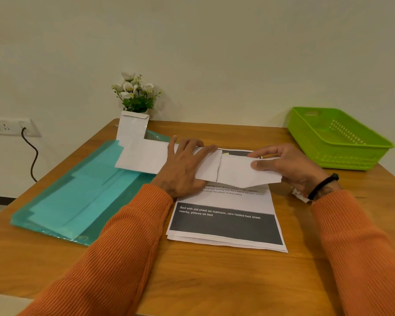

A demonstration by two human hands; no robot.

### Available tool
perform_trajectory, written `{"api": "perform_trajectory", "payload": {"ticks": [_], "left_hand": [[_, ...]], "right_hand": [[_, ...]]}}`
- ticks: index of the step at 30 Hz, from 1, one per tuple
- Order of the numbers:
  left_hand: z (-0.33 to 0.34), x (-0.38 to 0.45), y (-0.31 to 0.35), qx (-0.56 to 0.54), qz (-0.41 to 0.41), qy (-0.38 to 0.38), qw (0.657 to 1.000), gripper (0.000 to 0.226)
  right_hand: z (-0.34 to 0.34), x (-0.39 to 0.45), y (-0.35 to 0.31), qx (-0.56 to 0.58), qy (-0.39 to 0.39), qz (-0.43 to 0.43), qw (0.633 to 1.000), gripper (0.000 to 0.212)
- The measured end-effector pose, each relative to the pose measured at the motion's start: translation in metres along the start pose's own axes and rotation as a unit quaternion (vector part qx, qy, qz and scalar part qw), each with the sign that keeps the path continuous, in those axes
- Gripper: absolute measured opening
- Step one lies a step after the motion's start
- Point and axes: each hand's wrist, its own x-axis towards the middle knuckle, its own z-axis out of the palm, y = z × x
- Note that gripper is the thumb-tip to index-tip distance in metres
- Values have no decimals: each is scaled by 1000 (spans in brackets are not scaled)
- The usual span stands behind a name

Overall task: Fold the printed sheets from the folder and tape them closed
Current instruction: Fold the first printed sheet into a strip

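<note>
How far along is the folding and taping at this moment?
Early to middle. Done: the printed sheets are out of the teal folder and stacked on the table. In hand: the left hand presses flat on a folded sheet while the right hand pinches its end. Left: no tape shows on it, the stack beneath is unfolded, and the green basket looks empty.
</note>
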Motion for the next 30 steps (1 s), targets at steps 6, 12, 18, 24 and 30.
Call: {"api": "perform_trajectory", "payload": {"ticks": [6,12,18,24,30], "left_hand": [[6,-1,-1,1,-30,-30,999,75],[7,0,-2,10,-64,-6,998,81],[7,-1,-1,13,-64,16,998,80],[4,1,4,26,-64,12,998,68],[7,2,10,2,-43,-13,999,61]], "right_hand": [[-1,-4,-6,176,40,33,983,60],[-10,-13,-12,190,56,58,979,56],[7,-12,-13,186,90,8,978,28],[25,-14,-18,209,82,-6,974,24],[39,-12,-15,239,76,2,968,26]]}}
